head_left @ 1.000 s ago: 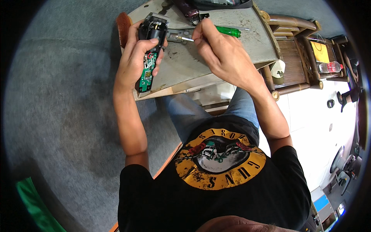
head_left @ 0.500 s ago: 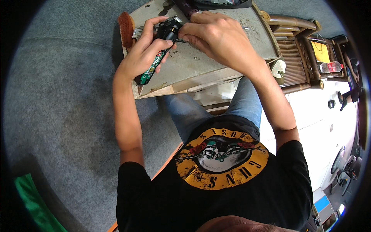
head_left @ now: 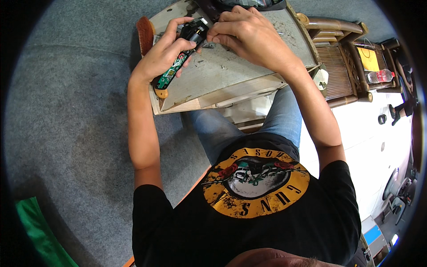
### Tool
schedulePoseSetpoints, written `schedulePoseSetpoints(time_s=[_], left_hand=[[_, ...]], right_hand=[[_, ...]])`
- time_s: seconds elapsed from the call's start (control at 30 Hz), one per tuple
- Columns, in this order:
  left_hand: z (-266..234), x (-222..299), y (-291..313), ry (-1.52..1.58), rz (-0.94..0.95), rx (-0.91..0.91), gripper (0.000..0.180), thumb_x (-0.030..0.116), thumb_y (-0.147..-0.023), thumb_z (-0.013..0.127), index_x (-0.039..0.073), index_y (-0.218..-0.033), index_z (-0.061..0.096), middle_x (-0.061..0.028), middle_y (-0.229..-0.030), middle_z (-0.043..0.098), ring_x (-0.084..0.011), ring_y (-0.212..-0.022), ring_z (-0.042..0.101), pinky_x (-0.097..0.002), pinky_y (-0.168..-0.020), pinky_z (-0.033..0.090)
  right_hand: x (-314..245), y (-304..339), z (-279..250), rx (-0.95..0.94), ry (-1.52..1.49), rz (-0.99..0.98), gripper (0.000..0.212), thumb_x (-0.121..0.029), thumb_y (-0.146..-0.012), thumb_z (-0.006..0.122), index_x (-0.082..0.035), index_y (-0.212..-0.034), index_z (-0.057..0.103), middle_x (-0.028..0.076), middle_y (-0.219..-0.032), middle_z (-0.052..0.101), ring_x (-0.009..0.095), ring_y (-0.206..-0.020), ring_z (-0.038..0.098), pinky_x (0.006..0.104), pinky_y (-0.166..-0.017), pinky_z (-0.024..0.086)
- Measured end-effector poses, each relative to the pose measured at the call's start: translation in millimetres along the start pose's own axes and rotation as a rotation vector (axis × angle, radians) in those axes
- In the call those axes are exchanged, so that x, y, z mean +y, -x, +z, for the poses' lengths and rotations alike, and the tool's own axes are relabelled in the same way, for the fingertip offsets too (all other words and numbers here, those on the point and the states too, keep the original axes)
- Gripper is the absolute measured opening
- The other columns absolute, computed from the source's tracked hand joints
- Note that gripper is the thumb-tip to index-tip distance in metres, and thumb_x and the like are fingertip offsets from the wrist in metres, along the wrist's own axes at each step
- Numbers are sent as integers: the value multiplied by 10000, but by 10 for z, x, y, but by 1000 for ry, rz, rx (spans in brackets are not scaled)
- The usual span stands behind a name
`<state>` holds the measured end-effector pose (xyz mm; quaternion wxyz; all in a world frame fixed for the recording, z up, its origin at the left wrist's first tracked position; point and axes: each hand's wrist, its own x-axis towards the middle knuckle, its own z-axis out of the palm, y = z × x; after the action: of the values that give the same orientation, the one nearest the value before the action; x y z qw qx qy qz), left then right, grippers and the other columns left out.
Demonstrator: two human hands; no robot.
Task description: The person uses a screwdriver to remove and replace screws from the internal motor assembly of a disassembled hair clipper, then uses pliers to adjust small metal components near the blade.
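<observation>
My left hand (head_left: 156, 61) is closed around a hair clipper (head_left: 194, 36) whose casing is opened, baring its black motor end. A green circuit board (head_left: 168, 76) runs down the handle. The thumb presses on the clipper's side, with the fingers wrapped beneath. Close by on the right, my right hand (head_left: 253, 38) has its fingertips pinched together at the clipper's edge. Whatever is in that pinch is too small to make out. Below the handle's lower end, a rounded orange piece (head_left: 161, 93) rests at the table's corner.
The worn grey table (head_left: 231, 73) carries dark crumbs and stains. A brown brush (head_left: 144, 35) lies at its left edge, a dark tray or bag (head_left: 258, 6) at the back. To the right are a bamboo chair (head_left: 333, 62), a cap (head_left: 321, 79), a yellow bag (head_left: 368, 58) and a bottle (head_left: 380, 76).
The clipper has tilted slightly in my left hand, showing more of the board. My right hand has shifted slightly. The orange piece below the handle now shows.
</observation>
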<state>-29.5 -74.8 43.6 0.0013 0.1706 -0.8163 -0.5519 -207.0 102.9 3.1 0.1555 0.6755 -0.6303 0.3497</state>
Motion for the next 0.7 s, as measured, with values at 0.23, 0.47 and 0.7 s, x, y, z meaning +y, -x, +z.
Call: schedulePoseSetpoints(time_s=[0.23,0.47,0.7], left_hand=[[-24,-25,9,38,26,39,557,168,-1016,523,106,-1545,358,-128,-983,712,-113,-642,624,-266,-431,509],[-11,-18,25,18,48,56,542,171,-1016,516,87,-1531,369,-123,-955,720,-115,-627,635,-257,-422,514],[-6,-19,13,36,66,42,537,177,-1018,516,90,-1528,373,-126,-946,722,-112,-628,639,-254,-421,515]], right_hand=[[-98,-25,-150,5,-114,86,133,-200,-954,715,-91,-1020,753,63,-928,654,284,-930,614,432,-844,479],[-157,-50,-134,15,-4,102,139,-208,-954,712,-84,-1006,748,67,-912,637,268,-923,608,418,-815,473],[-171,-51,-45,33,14,76,116,-202,-947,715,-95,-987,741,59,-904,609,260,-924,593,421,-820,466]])
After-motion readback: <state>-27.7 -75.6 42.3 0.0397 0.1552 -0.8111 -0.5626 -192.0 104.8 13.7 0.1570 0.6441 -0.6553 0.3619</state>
